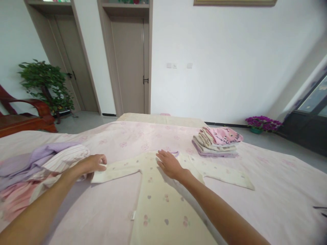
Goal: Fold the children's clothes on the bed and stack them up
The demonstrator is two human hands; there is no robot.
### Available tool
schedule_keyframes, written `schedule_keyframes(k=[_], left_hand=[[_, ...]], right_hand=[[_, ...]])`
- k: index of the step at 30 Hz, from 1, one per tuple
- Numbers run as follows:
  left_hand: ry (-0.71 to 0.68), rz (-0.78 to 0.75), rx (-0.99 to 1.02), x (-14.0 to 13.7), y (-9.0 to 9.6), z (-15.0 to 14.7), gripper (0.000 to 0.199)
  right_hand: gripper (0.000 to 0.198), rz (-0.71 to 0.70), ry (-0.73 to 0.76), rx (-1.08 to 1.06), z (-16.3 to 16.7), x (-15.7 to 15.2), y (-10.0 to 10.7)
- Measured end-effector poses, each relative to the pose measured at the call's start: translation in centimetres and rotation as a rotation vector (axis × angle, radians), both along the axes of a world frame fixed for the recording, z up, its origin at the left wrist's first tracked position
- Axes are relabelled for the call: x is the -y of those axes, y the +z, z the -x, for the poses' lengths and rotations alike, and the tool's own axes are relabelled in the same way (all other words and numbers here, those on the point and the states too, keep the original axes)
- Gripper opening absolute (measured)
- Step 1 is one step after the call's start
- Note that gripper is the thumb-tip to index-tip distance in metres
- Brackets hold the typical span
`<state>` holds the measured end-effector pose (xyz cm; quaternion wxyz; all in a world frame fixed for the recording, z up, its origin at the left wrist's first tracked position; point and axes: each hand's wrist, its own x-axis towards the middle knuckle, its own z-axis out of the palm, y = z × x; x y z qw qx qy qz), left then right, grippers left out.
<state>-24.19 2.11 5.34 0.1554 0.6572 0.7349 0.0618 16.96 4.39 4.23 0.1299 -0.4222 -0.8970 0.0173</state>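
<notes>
A cream long-sleeved shirt [163,204] with cherry and heart prints lies spread out, its sleeves stretched to both sides. At the cuff of the sleeve on the left, my left hand [94,164] pinches the cloth between thumb and fingers. My right hand [170,165] rests flat on the upper chest, near the purple-edged neckline, with its fingers stretched out. Part of the shirt's right side is hidden under my right forearm. The shirt's lower end runs out of view at the bottom.
Loose clothes [46,166] in purple, striped white and pink lie heaped on the left. Folded clothes [217,141] are stacked at the back right, a pink one on top. Everything lies on a pale pink flowered cover [102,207]. A wooden armchair [38,105] stands beyond at left.
</notes>
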Motion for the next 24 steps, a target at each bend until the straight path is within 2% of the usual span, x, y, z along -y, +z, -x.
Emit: schedule_keyframes(k=[1,3,4,6,9,11,14,18,24], left_hand=[[0.031,-0.027,-0.102,0.2,0.2,-0.3,0.035],[0.003,-0.124,-0.225,0.8,0.7,-1.9,0.034],[-0.043,-0.221,-0.239,1.1,0.8,-3.2,0.033],[-0.226,-0.335,-0.115,1.7,0.5,-6.4,0.040],[-0.519,-0.313,0.040,2.5,-1.2,-10.9,0.054],[-0.617,-0.261,-0.001,3.1,-2.7,-12.4,0.062],[-0.698,-0.231,-0.114,4.1,-4.1,-12.3,0.067],[-0.686,-0.205,-0.156,5.7,-4.1,-10.3,0.063],[-0.449,-0.258,-0.117,7.1,-4.5,-6.8,0.056]], right_hand=[[0.048,0.003,0.006,0.013,0.9,-0.4,-0.2],[0.051,0.008,0.005,0.035,2.5,-0.9,-0.8],[0.052,0.012,-0.004,0.042,3.1,-1.2,-1.1],[0.055,0.025,-0.023,0.054,4.1,-1.5,-1.7],[0.060,0.063,-0.040,0.062,4.8,-1.8,-2.6],[0.064,0.078,-0.048,0.058,4.9,-2.0,-3.1],[0.066,0.080,-0.052,0.055,4.7,-2.5,-3.5],[0.066,0.088,-0.059,0.064,4.5,-3.0,-3.5],[0.067,0.068,-0.085,0.043,4.5,-2.6,-3.4]])
